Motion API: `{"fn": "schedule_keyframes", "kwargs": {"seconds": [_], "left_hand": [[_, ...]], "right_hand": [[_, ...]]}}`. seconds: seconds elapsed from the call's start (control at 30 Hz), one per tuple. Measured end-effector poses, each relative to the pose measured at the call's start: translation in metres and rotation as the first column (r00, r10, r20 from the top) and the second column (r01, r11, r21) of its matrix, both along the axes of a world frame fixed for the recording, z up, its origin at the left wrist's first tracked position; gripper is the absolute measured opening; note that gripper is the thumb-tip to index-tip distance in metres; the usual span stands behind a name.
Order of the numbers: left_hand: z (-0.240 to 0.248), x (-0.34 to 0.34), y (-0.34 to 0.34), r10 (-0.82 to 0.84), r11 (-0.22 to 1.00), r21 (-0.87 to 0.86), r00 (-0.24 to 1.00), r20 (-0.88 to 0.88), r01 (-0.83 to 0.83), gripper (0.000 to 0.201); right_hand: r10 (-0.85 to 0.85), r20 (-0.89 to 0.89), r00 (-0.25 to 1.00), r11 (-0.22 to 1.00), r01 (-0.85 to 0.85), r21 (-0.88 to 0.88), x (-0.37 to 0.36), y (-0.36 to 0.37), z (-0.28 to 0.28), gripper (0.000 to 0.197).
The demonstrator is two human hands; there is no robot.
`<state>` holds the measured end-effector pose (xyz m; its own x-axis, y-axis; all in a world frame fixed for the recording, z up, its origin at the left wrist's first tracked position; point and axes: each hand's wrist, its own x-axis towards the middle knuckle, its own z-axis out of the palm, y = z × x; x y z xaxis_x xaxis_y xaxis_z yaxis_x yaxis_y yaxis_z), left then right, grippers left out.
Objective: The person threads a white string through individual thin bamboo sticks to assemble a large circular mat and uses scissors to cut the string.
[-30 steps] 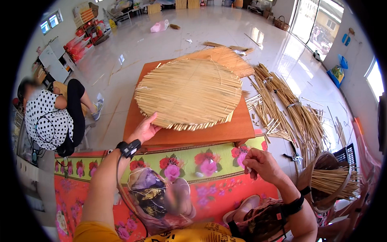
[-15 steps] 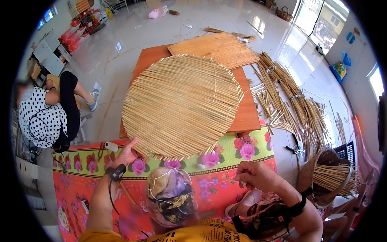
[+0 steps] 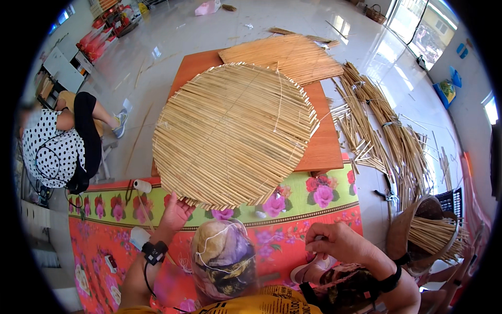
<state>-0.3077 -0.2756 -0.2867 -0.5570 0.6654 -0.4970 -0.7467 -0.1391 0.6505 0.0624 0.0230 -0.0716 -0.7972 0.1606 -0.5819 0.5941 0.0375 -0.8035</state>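
Note:
A large round mat of parallel straw-coloured stalks (image 3: 230,131) lies on the orange-brown wooden table (image 3: 324,152), its near edge overhanging the flowered cloth. At its near-left rim is my left hand (image 3: 177,213), palm up, fingers apart and reaching to the edge; whether it bears any weight is unclear. My right hand (image 3: 334,242) is raised over my lap, apart from the mat, with thumb and fingers pinched together. Whatever lies in that pinch is too small to make out. A white thread (image 3: 280,99) hangs across the mat's upper right.
A rectangular stalk panel (image 3: 282,57) lies at the table's back. Stalk bundles (image 3: 389,125), pliers (image 3: 387,195) and a basket of cut stalks (image 3: 434,230) are on the right. A thread spool (image 3: 142,186) sits on the flowered cloth (image 3: 204,235). Another person (image 3: 55,146) sits at left.
My left hand's fingers have come away from their hold on the rim and spread. The mat has turned slightly, its stalks sloping more steeply down to the right. My right hand stays pinched.

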Motion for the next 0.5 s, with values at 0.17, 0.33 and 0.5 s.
{"fn": "schedule_keyframes", "kwargs": {"seconds": [0.17,0.33,0.5], "left_hand": [[0.000,0.035,0.020,-0.033,0.999,0.042,0.990,0.134,0.028,0.053],[-0.004,0.051,0.034,-0.032,0.996,0.085,0.988,0.151,0.019,0.047],[-0.007,0.056,0.043,0.039,0.993,0.102,0.986,0.160,-0.056,0.043]], "right_hand": [[0.069,-0.021,0.997,0.993,-0.067,0.095,0.002,-0.001,-0.001,0.015],[0.110,-0.024,0.994,0.990,-0.107,0.095,0.005,-0.002,-0.009,0.016],[0.134,0.011,0.991,0.986,-0.134,0.100,0.004,-0.002,-0.006,0.016]]}}
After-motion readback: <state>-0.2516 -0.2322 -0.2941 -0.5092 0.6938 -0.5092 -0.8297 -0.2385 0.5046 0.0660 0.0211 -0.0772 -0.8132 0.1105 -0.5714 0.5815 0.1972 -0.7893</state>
